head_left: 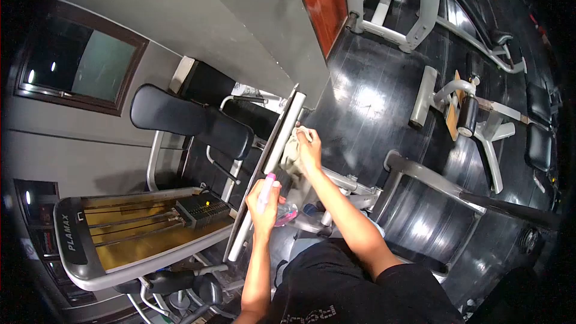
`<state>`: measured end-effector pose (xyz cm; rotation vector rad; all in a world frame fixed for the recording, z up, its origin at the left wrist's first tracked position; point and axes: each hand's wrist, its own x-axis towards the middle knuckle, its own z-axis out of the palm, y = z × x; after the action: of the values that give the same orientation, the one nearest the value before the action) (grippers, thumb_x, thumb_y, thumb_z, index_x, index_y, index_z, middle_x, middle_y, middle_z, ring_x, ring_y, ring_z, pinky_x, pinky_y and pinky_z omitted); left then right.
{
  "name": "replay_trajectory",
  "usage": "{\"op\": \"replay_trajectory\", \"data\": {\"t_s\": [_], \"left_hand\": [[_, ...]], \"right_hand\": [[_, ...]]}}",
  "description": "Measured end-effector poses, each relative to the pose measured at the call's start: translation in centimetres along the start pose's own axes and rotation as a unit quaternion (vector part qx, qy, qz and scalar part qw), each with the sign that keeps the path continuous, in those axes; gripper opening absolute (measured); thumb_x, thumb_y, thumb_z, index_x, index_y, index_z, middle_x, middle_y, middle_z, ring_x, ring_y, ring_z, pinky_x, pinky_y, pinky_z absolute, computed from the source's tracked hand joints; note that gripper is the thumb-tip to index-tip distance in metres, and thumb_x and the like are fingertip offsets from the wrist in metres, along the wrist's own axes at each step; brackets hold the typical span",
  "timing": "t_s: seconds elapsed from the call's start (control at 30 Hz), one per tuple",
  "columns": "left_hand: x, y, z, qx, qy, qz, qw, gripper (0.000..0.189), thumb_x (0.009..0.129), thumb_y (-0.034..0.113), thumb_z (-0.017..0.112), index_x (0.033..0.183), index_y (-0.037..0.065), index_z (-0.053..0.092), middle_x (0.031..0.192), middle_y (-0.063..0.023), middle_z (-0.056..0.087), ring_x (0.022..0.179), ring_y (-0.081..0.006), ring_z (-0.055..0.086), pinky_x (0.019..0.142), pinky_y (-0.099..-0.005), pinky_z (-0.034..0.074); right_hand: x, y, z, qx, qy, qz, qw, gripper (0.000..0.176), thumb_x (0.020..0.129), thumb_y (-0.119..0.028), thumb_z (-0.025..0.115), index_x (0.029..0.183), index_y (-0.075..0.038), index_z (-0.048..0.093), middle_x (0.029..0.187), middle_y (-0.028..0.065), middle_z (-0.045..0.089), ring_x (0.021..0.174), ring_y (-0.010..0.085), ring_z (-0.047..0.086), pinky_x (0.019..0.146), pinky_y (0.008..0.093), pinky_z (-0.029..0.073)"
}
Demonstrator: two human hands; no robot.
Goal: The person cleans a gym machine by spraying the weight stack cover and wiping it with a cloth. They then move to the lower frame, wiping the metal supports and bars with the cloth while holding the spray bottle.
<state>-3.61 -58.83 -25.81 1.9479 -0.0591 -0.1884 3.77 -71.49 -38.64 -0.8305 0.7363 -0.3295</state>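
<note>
A spray bottle with a pink and white head (267, 191) is in my left hand (262, 204), its clear body with pink liquid hanging to the right of the wrist. My right hand (309, 149) is closed on a pale cloth (294, 151), which hangs beside a long light-grey metal bar (285, 132). That bar runs along the edge of a tall, narrow panel. My left hand is close to the lower part of the same bar.
A weight-stack machine (150, 228) and a black padded seat (225, 134) stand to the left. Grey-framed gym machines (414, 21) are at the upper right, with a padded bench frame (468, 114) at the right. Black flooring (360, 66) shows between them.
</note>
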Motion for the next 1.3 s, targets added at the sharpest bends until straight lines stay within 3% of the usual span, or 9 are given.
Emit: {"op": "replay_trajectory", "data": {"t_s": [0.1, 0.3, 0.4, 0.53, 0.73, 1.03, 1.07, 1.17, 1.3], "left_hand": [[0.7, 0.2, 0.3, -0.015, 0.0, 0.001, 1.0, 0.018, 0.091, 0.012, 0.063, 0.081, -0.002, 0.061, 0.068, -0.0041, 0.057, 0.054, -0.0105, 0.058, 0.05, -0.0249, 0.045], [1.8, 0.5, 0.7, 0.011, -0.016, 0.008, 1.0, 0.019, 0.091, 0.012, 0.063, 0.079, -0.003, 0.061, 0.069, -0.0038, 0.056, 0.054, -0.0101, 0.058, 0.05, -0.0253, 0.044], [2.3, 0.7, 0.7, 0.005, -0.016, 0.003, 1.0, 0.02, 0.091, 0.013, 0.063, 0.079, -0.003, 0.061, 0.068, -0.0041, 0.056, 0.054, -0.0104, 0.058, 0.05, -0.0256, 0.043], [2.6, 0.5, 0.7, -0.002, -0.017, -0.004, 1.0, 0.02, 0.091, 0.013, 0.063, 0.079, -0.003, 0.061, 0.068, -0.0045, 0.056, 0.054, -0.0109, 0.059, 0.05, -0.0258, 0.044], [2.7, 0.7, 0.7, 0.013, -0.023, 0.005, 1.0, 0.021, 0.09, 0.013, 0.063, 0.078, -0.003, 0.06, 0.068, -0.0052, 0.056, 0.054, -0.0113, 0.059, 0.05, -0.0258, 0.043], [2.7, 0.6, 0.6, 0.016, -0.024, 0.03, 0.999, 0.019, 0.09, 0.011, 0.062, 0.078, -0.004, 0.06, 0.066, -0.0057, 0.055, 0.052, -0.0114, 0.058, 0.05, -0.0262, 0.044], [2.7, 0.3, 0.5, 0.013, -0.022, 0.031, 0.999, 0.019, 0.09, 0.011, 0.062, 0.078, -0.004, 0.06, 0.066, -0.0057, 0.055, 0.052, -0.0114, 0.058, 0.05, -0.0262, 0.044], [2.7, -0.2, 0.3, 0.008, -0.033, 0.042, 0.999, 0.024, 0.092, 0.021, 0.062, 0.086, -0.003, 0.062, 0.075, -0.0073, 0.064, 0.053, -0.0123, 0.061, 0.05, -0.0257, 0.045], [1.8, 0.1, 0.0, -0.031, -0.022, 0.002, 0.999, 0.027, 0.091, 0.024, 0.062, 0.086, -0.002, 0.063, 0.074, -0.0075, 0.064, 0.052, -0.0133, 0.061, 0.049, -0.0263, 0.045]], "right_hand": [[1.0, -0.9, -2.6, 0.012, -0.051, 0.019, 0.998, 0.018, 0.088, -0.022, 0.066, 0.096, -0.006, 0.063, 0.08, -0.0007, 0.062, 0.066, 0.0054, 0.052, 0.056, 0.0238, 0.041], [4.2, -5.7, -1.8, -0.032, 0.032, -0.116, 0.992, 0.019, 0.092, -0.018, 0.063, 0.102, -0.002, 0.059, 0.091, 0.0024, 0.063, 0.081, 0.0092, 0.057, 0.072, 0.0243, 0.046], [4.5, -7.2, 0.7, -0.008, 0.042, -0.08, 0.996, 0.02, 0.09, -0.018, 0.064, 0.1, -0.002, 0.058, 0.093, 0.0041, 0.063, 0.083, 0.0119, 0.058, 0.074, 0.0274, 0.047], [3.0, -3.8, 0.4, -0.173, 0.106, -0.201, 0.958, 0.027, 0.087, -0.027, 0.066, 0.098, -0.004, 0.059, 0.085, 0.0136, 0.069, 0.077, 0.0218, 0.068, 0.069, 0.0363, 0.051], [3.9, -4.8, -0.6, -0.126, 0.044, -0.139, 0.981, 0.025, 0.087, -0.026, 0.066, 0.094, -0.002, 0.061, 0.085, 0.0074, 0.067, 0.08, 0.0143, 0.061, 0.073, 0.0317, 0.048], [3.6, -6.5, 0.2, -0.164, 0.082, -0.146, 0.972, 0.024, 0.087, -0.024, 0.066, 0.099, -0.003, 0.061, 0.089, 0.0101, 0.069, 0.086, 0.0191, 0.067, 0.077, 0.0347, 0.05], [3.3, -6.1, 0.0, -0.07, 0.037, -0.076, 0.994, 0.024, 0.085, -0.023, 0.068, 0.1, -0.005, 0.061, 0.087, 0.01, 0.069, 0.086, 0.018, 0.066, 0.077, 0.0336, 0.05], [2.2, -5.4, -1.7, -0.205, 0.0, -0.092, 0.974, 0.024, 0.085, -0.022, 0.068, 0.101, -0.005, 0.062, 0.088, 0.0091, 0.07, 0.086, 0.0167, 0.065, 0.078, 0.0316, 0.049], [1.6, -4.0, -3.8, -0.126, 0.004, -0.127, 0.984, 0.025, 0.086, -0.021, 0.066, 0.104, -0.003, 0.061, 0.097, 0.0074, 0.069, 0.089, 0.0155, 0.063, 0.08, 0.0303, 0.049]]}}
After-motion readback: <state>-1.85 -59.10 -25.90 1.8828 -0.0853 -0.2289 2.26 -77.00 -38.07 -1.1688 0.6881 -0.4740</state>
